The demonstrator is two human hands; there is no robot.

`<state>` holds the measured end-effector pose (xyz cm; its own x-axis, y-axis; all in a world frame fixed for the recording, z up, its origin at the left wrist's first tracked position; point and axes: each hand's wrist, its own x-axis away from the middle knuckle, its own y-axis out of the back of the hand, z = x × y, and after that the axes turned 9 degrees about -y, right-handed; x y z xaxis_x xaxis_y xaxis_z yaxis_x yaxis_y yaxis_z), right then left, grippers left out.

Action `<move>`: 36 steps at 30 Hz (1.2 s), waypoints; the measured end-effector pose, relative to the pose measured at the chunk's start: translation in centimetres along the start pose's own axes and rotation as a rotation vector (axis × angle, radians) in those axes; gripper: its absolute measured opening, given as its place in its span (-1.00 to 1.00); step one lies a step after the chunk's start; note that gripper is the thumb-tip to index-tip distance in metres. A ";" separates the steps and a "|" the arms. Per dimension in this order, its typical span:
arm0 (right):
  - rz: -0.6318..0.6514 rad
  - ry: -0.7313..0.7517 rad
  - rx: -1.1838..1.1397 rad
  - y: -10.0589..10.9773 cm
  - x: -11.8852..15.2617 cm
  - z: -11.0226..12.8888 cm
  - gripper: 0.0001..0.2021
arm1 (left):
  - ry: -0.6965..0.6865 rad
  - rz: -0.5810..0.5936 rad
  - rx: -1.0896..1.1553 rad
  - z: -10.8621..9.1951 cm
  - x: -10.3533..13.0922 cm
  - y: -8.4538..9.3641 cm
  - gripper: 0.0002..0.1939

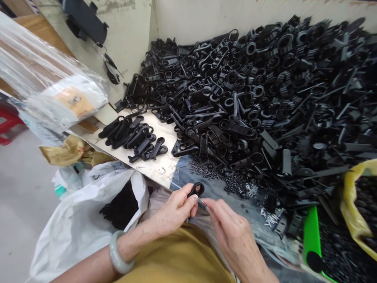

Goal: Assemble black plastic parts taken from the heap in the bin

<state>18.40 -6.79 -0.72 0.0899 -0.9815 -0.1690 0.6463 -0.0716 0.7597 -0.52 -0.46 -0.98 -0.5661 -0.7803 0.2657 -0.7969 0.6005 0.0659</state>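
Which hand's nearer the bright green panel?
Right. The right hand is to the left of the green panel, with a clear gap between; the left hand is farther left, beyond the right one, holding a black ringed part.

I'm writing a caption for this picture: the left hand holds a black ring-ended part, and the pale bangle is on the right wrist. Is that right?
Not quite: the pale bangle is on the left wrist, not the right, as the head view shows. The left hand does hold a black ring-ended part.
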 end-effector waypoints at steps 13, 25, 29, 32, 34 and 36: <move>0.042 -0.004 0.048 -0.7 -0.6 -0.5 -0.65 | 0.002 -0.007 0.015 0.4 -0.1 -0.2 -0.73; 0.120 0.037 0.180 -0.5 -1.5 -0.6 -0.62 | 0.020 -0.004 0.156 2.1 -0.4 -0.1 -0.74; 0.121 0.061 0.450 -0.5 -1.7 0.6 -0.60 | -0.007 -0.090 0.147 2.0 -0.5 -0.5 -0.76; 0.150 0.046 0.641 -0.7 -1.9 2.8 -0.58 | -0.033 -0.172 0.073 1.6 -0.7 -0.9 -0.78; 0.189 -0.004 0.717 -1.0 -2.2 4.2 -0.57 | -0.044 -0.209 0.003 1.5 -0.9 -1.1 -0.80; 0.235 -0.093 0.699 -1.1 -2.5 4.8 -0.59 | -0.051 -0.240 0.011 1.6 -1.0 -1.0 -0.79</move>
<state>13.82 -5.09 1.92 0.0816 -0.9937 0.0775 -0.0175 0.0763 0.9969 0.53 -0.58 -2.89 -0.3699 -0.9085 0.1944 -0.9120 0.3950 0.1104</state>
